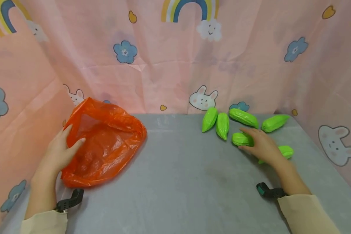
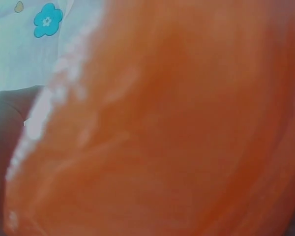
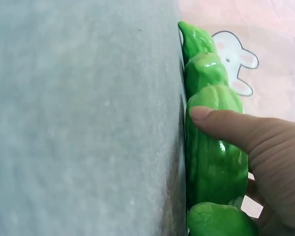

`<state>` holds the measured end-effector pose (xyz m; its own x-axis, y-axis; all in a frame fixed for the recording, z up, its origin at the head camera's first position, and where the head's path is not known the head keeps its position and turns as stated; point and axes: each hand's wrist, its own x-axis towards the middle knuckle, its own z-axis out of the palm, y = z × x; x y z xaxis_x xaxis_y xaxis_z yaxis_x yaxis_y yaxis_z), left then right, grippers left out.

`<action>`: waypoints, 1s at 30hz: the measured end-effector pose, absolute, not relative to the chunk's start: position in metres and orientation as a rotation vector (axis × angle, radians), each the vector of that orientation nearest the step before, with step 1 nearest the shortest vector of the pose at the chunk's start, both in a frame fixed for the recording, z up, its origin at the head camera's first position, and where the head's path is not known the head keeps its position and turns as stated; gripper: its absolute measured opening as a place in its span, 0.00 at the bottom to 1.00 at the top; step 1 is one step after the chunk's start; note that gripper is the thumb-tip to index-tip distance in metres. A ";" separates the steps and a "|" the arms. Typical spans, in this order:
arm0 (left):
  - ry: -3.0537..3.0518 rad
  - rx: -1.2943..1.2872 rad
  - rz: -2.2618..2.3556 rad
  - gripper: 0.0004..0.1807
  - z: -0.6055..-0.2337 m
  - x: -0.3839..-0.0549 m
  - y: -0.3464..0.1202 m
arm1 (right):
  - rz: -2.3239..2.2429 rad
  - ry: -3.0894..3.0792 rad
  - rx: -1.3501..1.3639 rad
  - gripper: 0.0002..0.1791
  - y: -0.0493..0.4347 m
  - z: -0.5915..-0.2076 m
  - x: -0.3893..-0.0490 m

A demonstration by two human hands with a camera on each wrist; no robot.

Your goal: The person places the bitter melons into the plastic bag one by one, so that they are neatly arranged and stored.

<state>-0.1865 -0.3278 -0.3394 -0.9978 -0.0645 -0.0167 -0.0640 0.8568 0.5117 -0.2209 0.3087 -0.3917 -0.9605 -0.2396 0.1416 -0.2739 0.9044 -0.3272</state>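
An orange plastic bag (image 1: 105,146) stands with its mouth spread at the left of the table. At its left rim is my left hand (image 1: 58,151), thumb and fingers spread apart and touching the plastic; some fingers are hidden. The bag fills most of the left wrist view. My right hand (image 1: 260,144) holds a glossy green bitter melon (image 1: 241,139), ridged lengthwise, between thumb and fingers. In the right wrist view the thumb presses on this melon's (image 3: 214,167) side, and it seems low at the table surface. Another bitter melon (image 1: 286,151) lies partly hidden behind the right wrist.
Several more bitter melons lie at the back right: two pointed ones (image 1: 222,126) to the left of my right hand, one (image 1: 243,117) behind it, and one (image 1: 275,123) further right. A pink printed curtain (image 1: 163,78) encloses the grey table (image 1: 169,182) at the back and sides.
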 end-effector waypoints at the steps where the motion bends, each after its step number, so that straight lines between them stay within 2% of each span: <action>1: -3.024 0.109 -0.832 0.49 -0.339 -0.185 -0.329 | 0.531 -2.970 0.406 0.38 0.308 -0.393 -0.221; 8: -3.039 0.143 -0.812 0.50 -0.342 -0.177 -0.337 | 0.678 -2.879 0.458 0.36 0.301 -0.391 -0.219; 15: -3.029 0.111 -0.807 0.49 -0.339 -0.184 -0.329 | 0.822 -2.707 0.475 0.32 0.295 -0.380 -0.213; 25: -3.020 0.087 -0.818 0.48 -0.339 -0.187 -0.327 | 1.050 -2.682 0.373 0.34 0.285 -0.366 -0.208; 30: -3.030 0.086 -0.832 0.50 -0.338 -0.188 -0.326 | 1.167 -2.636 0.374 0.32 0.278 -0.365 -0.206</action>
